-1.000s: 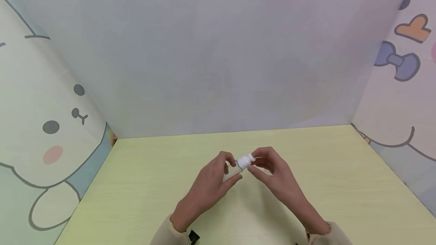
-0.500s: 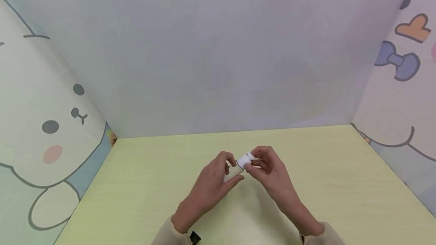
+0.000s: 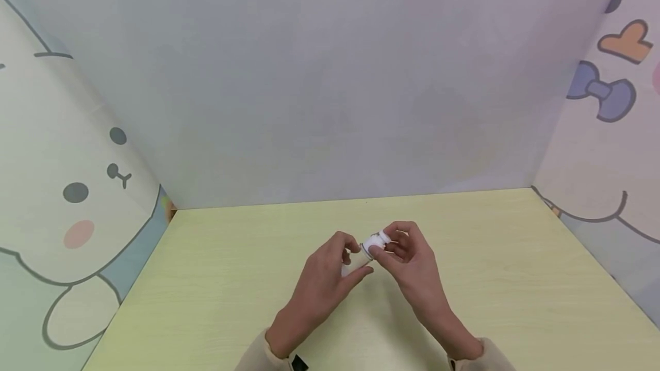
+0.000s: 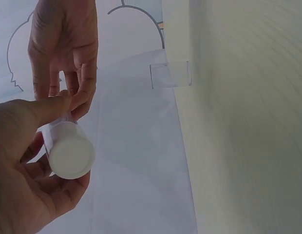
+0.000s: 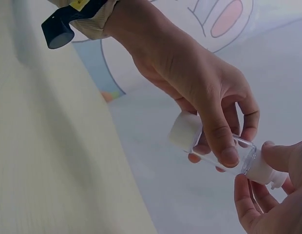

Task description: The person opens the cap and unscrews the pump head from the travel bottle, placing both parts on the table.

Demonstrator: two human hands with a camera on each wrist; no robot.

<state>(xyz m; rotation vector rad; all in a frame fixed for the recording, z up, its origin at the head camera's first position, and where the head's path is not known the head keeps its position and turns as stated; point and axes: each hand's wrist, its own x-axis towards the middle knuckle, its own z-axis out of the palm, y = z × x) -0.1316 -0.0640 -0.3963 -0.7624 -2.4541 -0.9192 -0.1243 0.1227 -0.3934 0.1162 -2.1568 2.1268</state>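
Note:
A small clear bottle (image 5: 221, 152) hangs slantwise above the table between both hands. It has a round white base (image 4: 72, 157) and a white cap (image 3: 374, 242) with a small lip at its tip. My left hand (image 3: 325, 268) grips the clear body, thumb along the near side and fingers round the far side. From the other end, my right hand (image 3: 412, 262) pinches the cap between thumb and fingers. In the right wrist view the left hand's thumb lies across the clear wall, while the right hand (image 5: 282, 195) covers part of the cap.
A pale yellow table (image 3: 232, 279) lies under the hands. A plain greyish wall panel (image 3: 330, 85) stands behind it, with cartoon-printed panels (image 3: 98, 210) at the sides. A black wrist device (image 5: 61, 29) sits at the left cuff.
My right thumb has moved up from below the cap onto its side, and the right wrist has come inward. Both hands and the bottle have shifted slightly right.

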